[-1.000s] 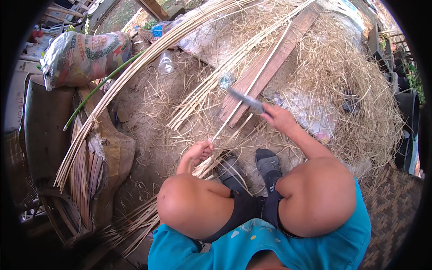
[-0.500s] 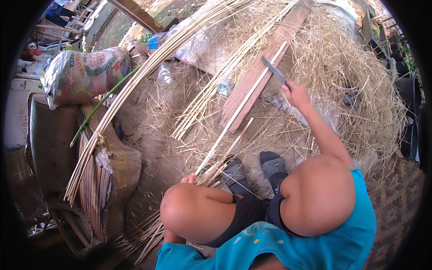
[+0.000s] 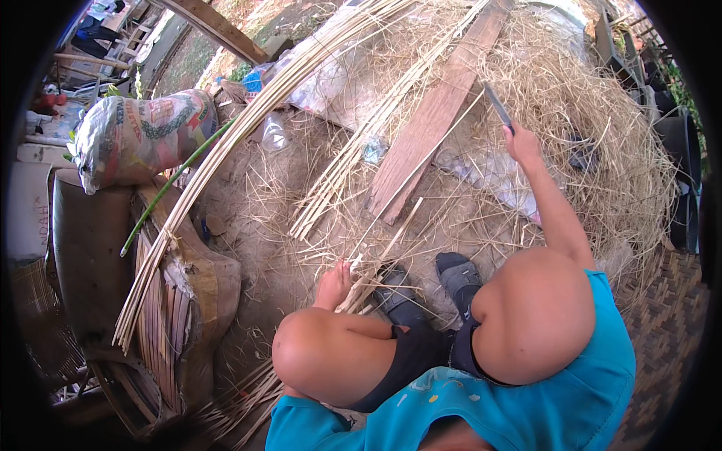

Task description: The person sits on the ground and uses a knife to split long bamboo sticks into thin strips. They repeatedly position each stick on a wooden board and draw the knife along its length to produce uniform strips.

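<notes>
Pinched in my left hand, just beyond my left knee, is one end of a thin pale bamboo strip. The strip slants away to the upper right across a reddish-brown wooden plank, its far end past the plank's right edge. My right hand grips the handle of a knife, right of the plank. The blade points up and left, near the strip's far end; whether they touch I cannot tell. Beside my left hand, more cut strips lie by my left foot.
A bundle of long strips arches over a worn wooden frame on the left. Near it are a green stalk and a stuffed sack. Loose strips lie left of the plank. Shavings are heaped at right.
My left hand has moved forward and right from behind the knee. My right hand and the knife have swung right, off the plank. The strip has shifted and lies at a different slant.
</notes>
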`<move>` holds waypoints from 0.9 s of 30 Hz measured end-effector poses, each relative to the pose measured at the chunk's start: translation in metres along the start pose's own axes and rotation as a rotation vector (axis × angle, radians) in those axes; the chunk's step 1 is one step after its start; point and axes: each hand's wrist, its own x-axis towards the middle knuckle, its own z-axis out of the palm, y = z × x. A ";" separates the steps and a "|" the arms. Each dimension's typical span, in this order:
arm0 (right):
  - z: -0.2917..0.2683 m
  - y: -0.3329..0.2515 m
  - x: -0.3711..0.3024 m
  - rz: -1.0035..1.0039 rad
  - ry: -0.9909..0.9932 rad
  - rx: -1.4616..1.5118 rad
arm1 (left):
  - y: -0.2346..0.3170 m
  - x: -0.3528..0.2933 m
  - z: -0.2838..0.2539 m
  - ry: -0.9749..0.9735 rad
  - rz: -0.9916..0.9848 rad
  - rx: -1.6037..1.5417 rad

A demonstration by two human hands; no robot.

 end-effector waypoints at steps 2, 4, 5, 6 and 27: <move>-0.012 -0.024 0.003 -0.051 -0.043 0.072 | 0.003 0.015 -0.010 0.013 0.016 -0.070; -0.004 -0.056 -0.042 -0.099 -0.275 0.204 | 0.022 0.025 -0.012 -0.093 -0.021 -0.176; 0.008 -0.087 -0.087 -0.318 -0.242 0.206 | 0.031 0.036 -0.015 -0.092 -0.020 -0.206; 0.040 -0.104 -0.129 -0.559 -0.308 0.305 | 0.040 0.043 -0.016 -0.096 -0.023 -0.235; 0.006 -0.091 -0.078 -0.377 -0.221 0.332 | -0.050 -0.059 0.016 -0.121 -0.247 -0.171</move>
